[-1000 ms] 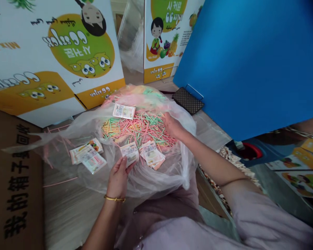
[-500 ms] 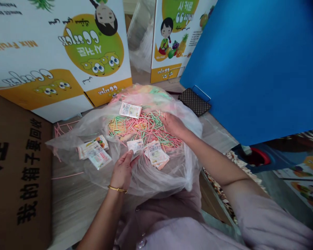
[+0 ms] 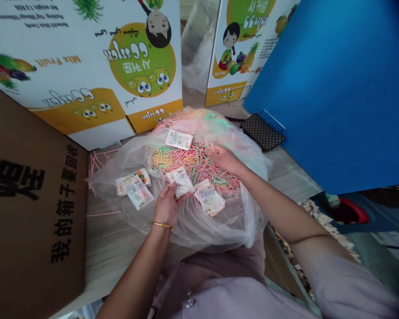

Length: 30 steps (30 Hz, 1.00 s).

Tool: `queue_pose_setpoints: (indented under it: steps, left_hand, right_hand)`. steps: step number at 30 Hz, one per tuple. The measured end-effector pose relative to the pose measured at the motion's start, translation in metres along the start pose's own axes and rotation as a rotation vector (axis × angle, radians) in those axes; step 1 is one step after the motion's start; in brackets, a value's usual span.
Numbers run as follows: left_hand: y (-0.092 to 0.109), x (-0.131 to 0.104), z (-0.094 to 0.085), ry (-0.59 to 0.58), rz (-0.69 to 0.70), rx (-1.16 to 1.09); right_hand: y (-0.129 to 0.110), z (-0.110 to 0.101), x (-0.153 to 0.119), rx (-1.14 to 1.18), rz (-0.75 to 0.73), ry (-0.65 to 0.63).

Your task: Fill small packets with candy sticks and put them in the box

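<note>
A clear plastic bag [image 3: 216,226] lies spread open, full of pink, green and yellow sticks [image 3: 199,164]. My left hand [image 3: 168,204], with a gold bangle on its wrist, is closed on a small printed packet [image 3: 180,180] at the near edge of the sticks. My right hand [image 3: 223,159] rests on the sticks at the right side of the pile, its fingers bent together; what they hold is too small to make out. Other packets lie on the plastic: one behind the pile [image 3: 179,139], several at the left [image 3: 140,195] and a stack at the right [image 3: 211,199].
Printed white and yellow cartons [image 3: 103,53] stand behind the bag. A brown cardboard box [image 3: 33,199] is at the left. At the right are a large blue panel [image 3: 335,88] and a checkered pouch [image 3: 262,131]. Loose pink sticks [image 3: 101,160] lie left of the bag.
The view has shifted left, so things appear further right. The packet in my left hand has been raised and turned to show more of its face. My right hand stays at the sticks.
</note>
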State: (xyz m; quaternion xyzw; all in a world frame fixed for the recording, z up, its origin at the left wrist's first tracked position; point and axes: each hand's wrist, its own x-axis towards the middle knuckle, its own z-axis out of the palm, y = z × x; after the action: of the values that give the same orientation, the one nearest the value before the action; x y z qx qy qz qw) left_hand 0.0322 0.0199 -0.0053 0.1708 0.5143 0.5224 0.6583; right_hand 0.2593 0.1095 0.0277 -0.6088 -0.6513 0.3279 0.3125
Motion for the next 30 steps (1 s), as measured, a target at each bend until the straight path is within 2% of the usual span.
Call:
queue_pose_setpoints:
  steps: [2,4,8,10,12,14,16,19,23,27,30]
  left_hand:
    - [0.000,0.000,0.000,-0.005,0.000,0.009]
    - [0.000,0.001,0.000,-0.011,0.005,0.023]
    - [0.000,0.001,0.001,0.020,0.036,0.011]
    - [0.000,0.000,0.003,0.029,0.052,0.001]
    - [-0.001,-0.001,0.005,0.030,0.062,0.002]
    - [-0.001,-0.003,0.007,0.023,0.074,0.011]
    - [-0.001,-0.006,0.009,0.004,0.095,0.015]
    - [0.000,-0.011,0.009,-0.071,0.108,0.020]
    - [0.002,-0.014,0.007,-0.145,0.097,0.058]
    - [0.003,-0.010,0.004,-0.059,0.113,0.056]
    - [0.001,-0.007,0.003,-0.044,0.117,0.048]
  right_hand:
    - [-0.001,0.001,-0.002,-0.085,0.019,-0.083]
    - [-0.002,0.001,-0.005,-0.180,0.020,-0.113]
    - [-0.009,0.003,-0.014,-0.287,0.070,-0.049]
    - [-0.018,0.004,-0.021,-0.263,0.107,-0.026]
    - [-0.030,0.007,-0.029,-0.186,0.071,-0.031]
    - [-0.041,0.012,-0.037,-0.082,-0.022,-0.089]
    - [-0.049,0.018,-0.042,-0.021,-0.099,-0.206]
    - [-0.055,0.028,-0.043,-0.076,-0.126,-0.300]
    - [-0.053,0.031,-0.041,-0.131,-0.109,-0.228]
    - [-0.058,0.022,-0.048,-0.096,-0.147,-0.116]
    - [-0.066,0.017,-0.056,-0.167,-0.233,-0.135]
